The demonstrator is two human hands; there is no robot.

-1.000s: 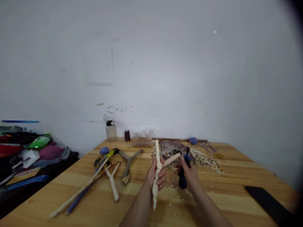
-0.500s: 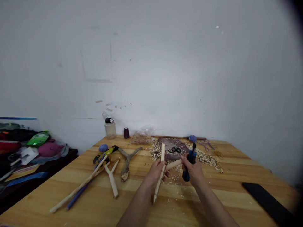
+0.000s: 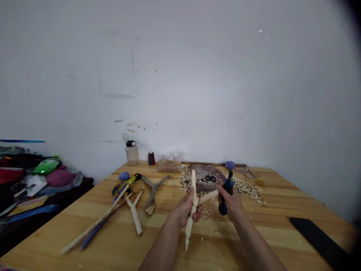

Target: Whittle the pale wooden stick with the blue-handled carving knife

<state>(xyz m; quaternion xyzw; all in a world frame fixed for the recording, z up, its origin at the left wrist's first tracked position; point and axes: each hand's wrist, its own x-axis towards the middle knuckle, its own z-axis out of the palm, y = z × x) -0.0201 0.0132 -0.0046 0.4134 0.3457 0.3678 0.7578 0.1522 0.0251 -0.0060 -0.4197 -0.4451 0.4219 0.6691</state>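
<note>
The **left hand** (image 3: 186, 208) grips a peeled forked stick (image 3: 193, 184) at its junction, fingers curled around the stem and closed against the wood. The stick's tapered lower end now hangs nearly upright, having swung back from the slant it showed half a second earlier. Its upper end rises above the hand, and its side branch runs across toward the other hand.

The **right hand** (image 3: 231, 203) holds a blue-handled knife (image 3: 222, 207), fingers wrapped around the handle. The branch tip lies at these fingers. Whether the blade touches the wood cannot be determined from this view.

Both hands are above the front of the wooden table (image 3: 166, 233). Behind them, wood shavings (image 3: 242, 188) are scattered around a dark board (image 3: 205, 170) carrying scissors (image 3: 208, 178). To the left lie a second peeled fork (image 3: 134, 214) and a bark-covered fork (image 3: 152, 195).
</note>
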